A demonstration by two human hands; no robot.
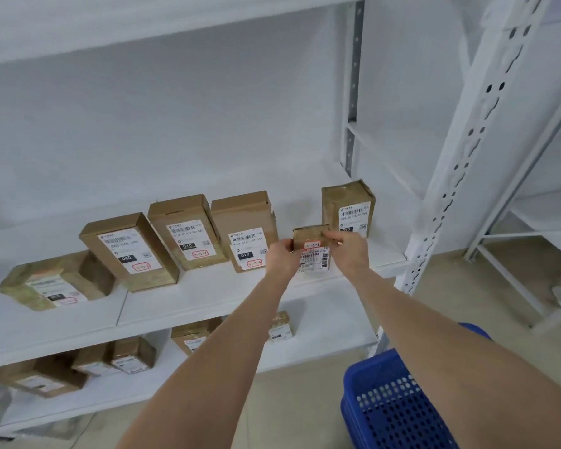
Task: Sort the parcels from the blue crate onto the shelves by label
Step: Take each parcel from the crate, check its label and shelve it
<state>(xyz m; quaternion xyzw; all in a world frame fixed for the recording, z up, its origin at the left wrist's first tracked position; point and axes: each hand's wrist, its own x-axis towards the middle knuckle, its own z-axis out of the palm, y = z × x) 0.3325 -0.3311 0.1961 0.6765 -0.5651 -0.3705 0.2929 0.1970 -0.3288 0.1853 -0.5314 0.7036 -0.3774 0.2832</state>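
With left hand [280,256] and right hand [348,251] both pinching the small parcel [311,246] upright by the front edge of the shelf [208,296], near its right end: could topple forward off that edge if released tilted, or nudge the neighbouring parcel [245,228].

Your left hand [280,258] and right hand [349,251] both pinch a small brown parcel [311,239] by its sides, upright at the front of the white shelf [208,298]. It is between a tall labelled box [245,222] and a taped box [347,202] farther back. The blue crate [386,409] is low at your right.
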